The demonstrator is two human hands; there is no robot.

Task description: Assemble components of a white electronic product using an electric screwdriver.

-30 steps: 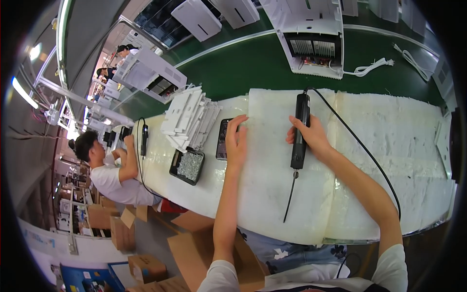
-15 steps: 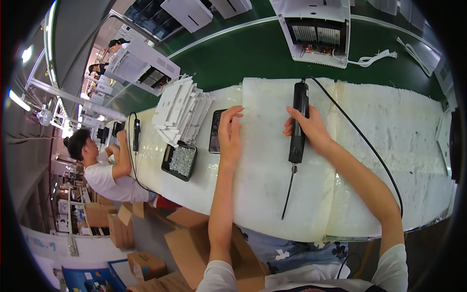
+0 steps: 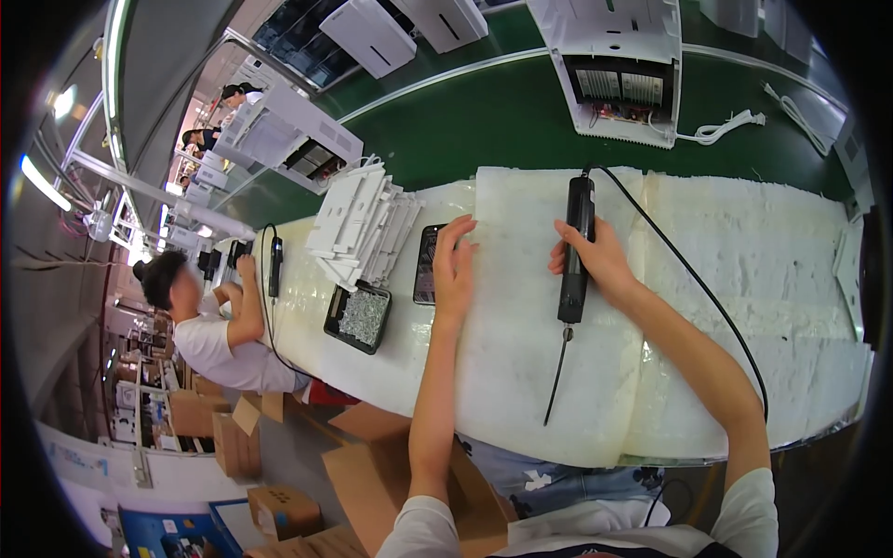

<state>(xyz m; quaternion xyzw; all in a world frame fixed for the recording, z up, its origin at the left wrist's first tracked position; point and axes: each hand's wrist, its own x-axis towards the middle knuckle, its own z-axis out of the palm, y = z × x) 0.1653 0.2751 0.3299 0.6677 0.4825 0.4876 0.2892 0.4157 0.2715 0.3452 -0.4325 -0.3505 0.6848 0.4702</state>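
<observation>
My right hand (image 3: 606,264) is wrapped around a black electric screwdriver (image 3: 574,270), thumb across its body and fingertips showing on its left side. The screwdriver's long thin bit (image 3: 557,379) points toward me, and a black cord runs from its far end. My left hand (image 3: 453,279) holds nothing; its fingers are loosely bent and apart. A dark smartphone (image 3: 424,267) lies just left of that hand, partly covered by it. Farther left are a black tray (image 3: 385,327) of small metal screws and a stack of white plastic panels (image 3: 358,232).
White padding (image 3: 521,409) covers the bench. Beyond it, a green surface (image 3: 465,121) carries an opened white appliance (image 3: 619,79) and a coiled white power cord (image 3: 721,128). A co-worker (image 3: 219,325) sits at the left near another screwdriver (image 3: 275,267). Cardboard boxes (image 3: 367,493) stand below the bench.
The whole view has shifted slightly, so everything appears a little lower and to the right. My hands keep nearly the same places relative to the screwdriver and smartphone.
</observation>
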